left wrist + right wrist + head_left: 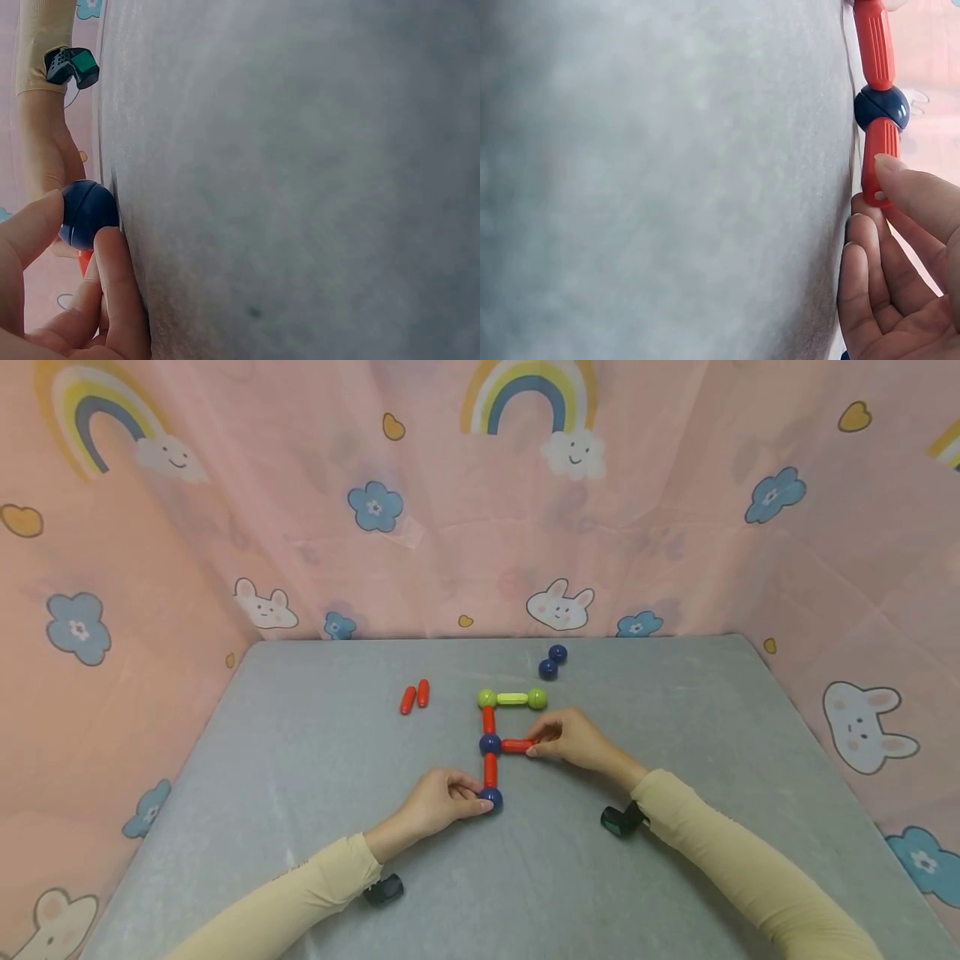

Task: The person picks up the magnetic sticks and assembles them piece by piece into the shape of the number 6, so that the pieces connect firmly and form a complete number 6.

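A stick-and-ball figure lies on the grey table. My left hand [437, 802] pinches the blue ball [89, 214] at its near end between thumb and fingers. From that ball a red rod [491, 770] runs up to a middle blue ball [490, 743]. Another red rod [489, 720] continues to a green ball [487, 698], joined by a light green rod [512, 699] to a second green ball [537, 697]. My right hand [576, 743] holds the outer end of a sideways red rod [879, 154], whose other end meets the middle blue ball.
Two loose red rods [423, 693] lie left of the figure. Behind it, near the back edge, sit two blue balls [548, 669] side by side. Pink patterned cloth [442, 568] hangs behind and beside the table. Dark wrist cameras [621, 820] hang below both sleeves.
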`<control>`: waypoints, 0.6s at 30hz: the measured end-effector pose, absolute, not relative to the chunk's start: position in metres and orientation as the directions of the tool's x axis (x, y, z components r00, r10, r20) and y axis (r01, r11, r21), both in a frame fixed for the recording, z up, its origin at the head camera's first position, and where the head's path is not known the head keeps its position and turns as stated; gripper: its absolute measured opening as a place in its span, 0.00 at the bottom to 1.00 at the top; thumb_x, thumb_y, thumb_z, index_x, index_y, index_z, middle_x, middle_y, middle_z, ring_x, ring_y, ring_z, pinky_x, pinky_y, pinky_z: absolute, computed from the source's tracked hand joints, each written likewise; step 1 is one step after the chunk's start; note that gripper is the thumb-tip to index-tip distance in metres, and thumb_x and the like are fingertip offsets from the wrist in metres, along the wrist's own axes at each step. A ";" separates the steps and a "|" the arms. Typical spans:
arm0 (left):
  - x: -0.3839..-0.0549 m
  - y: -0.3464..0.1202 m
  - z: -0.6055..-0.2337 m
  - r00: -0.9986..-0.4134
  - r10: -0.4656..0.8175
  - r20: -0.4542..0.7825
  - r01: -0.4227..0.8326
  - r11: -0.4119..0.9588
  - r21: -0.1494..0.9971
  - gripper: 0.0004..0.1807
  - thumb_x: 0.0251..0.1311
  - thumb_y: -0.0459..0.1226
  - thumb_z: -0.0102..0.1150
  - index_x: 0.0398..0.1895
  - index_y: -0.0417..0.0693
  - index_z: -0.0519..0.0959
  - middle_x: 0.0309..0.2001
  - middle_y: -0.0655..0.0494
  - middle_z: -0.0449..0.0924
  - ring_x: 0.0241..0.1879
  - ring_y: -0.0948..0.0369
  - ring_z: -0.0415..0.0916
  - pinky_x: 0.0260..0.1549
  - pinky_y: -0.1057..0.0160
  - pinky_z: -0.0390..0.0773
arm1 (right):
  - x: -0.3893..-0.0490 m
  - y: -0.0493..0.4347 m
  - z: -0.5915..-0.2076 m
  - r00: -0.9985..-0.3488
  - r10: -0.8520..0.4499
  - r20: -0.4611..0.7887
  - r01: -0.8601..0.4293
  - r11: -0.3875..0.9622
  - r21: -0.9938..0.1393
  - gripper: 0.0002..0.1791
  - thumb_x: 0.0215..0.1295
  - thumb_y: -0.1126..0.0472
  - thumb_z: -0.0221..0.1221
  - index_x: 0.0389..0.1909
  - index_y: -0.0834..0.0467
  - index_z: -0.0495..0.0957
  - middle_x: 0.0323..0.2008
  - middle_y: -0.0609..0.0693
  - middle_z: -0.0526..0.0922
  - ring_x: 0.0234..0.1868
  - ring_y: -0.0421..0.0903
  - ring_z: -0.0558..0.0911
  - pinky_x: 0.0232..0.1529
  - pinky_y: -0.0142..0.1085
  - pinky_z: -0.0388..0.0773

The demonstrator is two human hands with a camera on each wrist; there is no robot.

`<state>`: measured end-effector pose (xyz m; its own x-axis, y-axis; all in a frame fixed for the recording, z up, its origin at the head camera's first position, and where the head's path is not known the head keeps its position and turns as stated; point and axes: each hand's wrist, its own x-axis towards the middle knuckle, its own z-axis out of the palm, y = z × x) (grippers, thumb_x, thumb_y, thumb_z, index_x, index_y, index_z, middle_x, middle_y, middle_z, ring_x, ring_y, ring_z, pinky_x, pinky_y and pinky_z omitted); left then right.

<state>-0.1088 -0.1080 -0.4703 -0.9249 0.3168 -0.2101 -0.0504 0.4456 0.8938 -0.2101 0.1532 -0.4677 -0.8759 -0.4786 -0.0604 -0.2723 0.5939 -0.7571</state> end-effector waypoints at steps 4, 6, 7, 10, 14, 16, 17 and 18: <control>-0.109 -0.108 -0.471 -0.923 0.320 -0.212 -0.053 0.441 0.896 0.17 0.54 0.41 0.73 0.41 0.38 0.84 0.28 0.56 0.82 0.25 0.67 0.73 0.24 0.71 0.72 | -0.209 0.153 -0.467 -0.878 -0.475 -0.059 -0.274 0.599 -0.753 0.09 0.55 0.59 0.72 0.37 0.54 0.87 0.33 0.48 0.86 0.32 0.42 0.77 0.36 0.33 0.76; -0.110 -0.108 -0.471 -0.923 0.322 -0.210 -0.049 0.443 0.895 0.17 0.54 0.41 0.73 0.40 0.38 0.84 0.28 0.56 0.82 0.25 0.67 0.72 0.23 0.71 0.72 | -0.209 0.152 -0.467 -0.879 -0.473 -0.060 -0.272 0.602 -0.751 0.09 0.55 0.59 0.72 0.37 0.54 0.87 0.33 0.48 0.86 0.32 0.42 0.78 0.36 0.33 0.76; -0.110 -0.107 -0.471 -0.922 0.324 -0.210 -0.048 0.444 0.895 0.17 0.53 0.41 0.73 0.40 0.38 0.84 0.28 0.56 0.82 0.25 0.67 0.72 0.23 0.71 0.72 | -0.209 0.152 -0.467 -0.880 -0.471 -0.062 -0.271 0.603 -0.750 0.09 0.55 0.59 0.72 0.37 0.54 0.87 0.33 0.48 0.86 0.32 0.42 0.78 0.37 0.33 0.76; -0.110 -0.107 -0.471 -0.922 0.327 -0.207 -0.041 0.451 0.892 0.17 0.53 0.41 0.73 0.39 0.37 0.84 0.26 0.57 0.80 0.24 0.67 0.71 0.23 0.71 0.71 | -0.209 0.151 -0.467 -0.880 -0.468 -0.074 -0.259 0.606 -0.752 0.09 0.56 0.58 0.72 0.37 0.53 0.87 0.34 0.48 0.87 0.33 0.42 0.78 0.38 0.34 0.77; -0.110 -0.106 -0.469 -0.919 0.333 -0.211 -0.039 0.455 0.889 0.17 0.53 0.41 0.73 0.39 0.37 0.83 0.24 0.59 0.79 0.23 0.67 0.71 0.23 0.71 0.70 | -0.209 0.150 -0.466 -0.877 -0.472 -0.089 -0.247 0.602 -0.760 0.09 0.56 0.58 0.72 0.37 0.53 0.87 0.35 0.48 0.87 0.34 0.43 0.79 0.39 0.35 0.77; -0.110 -0.106 -0.468 -0.917 0.336 -0.214 -0.042 0.453 0.891 0.17 0.53 0.41 0.73 0.40 0.37 0.83 0.24 0.59 0.79 0.23 0.67 0.71 0.23 0.71 0.70 | -0.209 0.150 -0.465 -0.876 -0.475 -0.090 -0.245 0.597 -0.764 0.09 0.56 0.58 0.72 0.37 0.53 0.87 0.35 0.48 0.87 0.34 0.43 0.79 0.40 0.36 0.77; -0.110 -0.106 -0.468 -0.916 0.338 -0.215 -0.044 0.451 0.892 0.17 0.54 0.41 0.72 0.40 0.37 0.83 0.24 0.59 0.78 0.23 0.67 0.70 0.23 0.72 0.69 | -0.209 0.150 -0.465 -0.875 -0.476 -0.090 -0.244 0.593 -0.767 0.09 0.56 0.58 0.72 0.38 0.54 0.86 0.35 0.48 0.87 0.34 0.43 0.79 0.39 0.36 0.77; -0.110 -0.106 -0.468 -0.916 0.338 -0.216 -0.045 0.449 0.893 0.17 0.54 0.41 0.72 0.40 0.37 0.83 0.24 0.59 0.78 0.23 0.68 0.70 0.22 0.72 0.69 | -0.209 0.150 -0.465 -0.874 -0.477 -0.089 -0.245 0.591 -0.768 0.09 0.56 0.58 0.72 0.38 0.54 0.86 0.35 0.49 0.87 0.34 0.43 0.78 0.39 0.36 0.77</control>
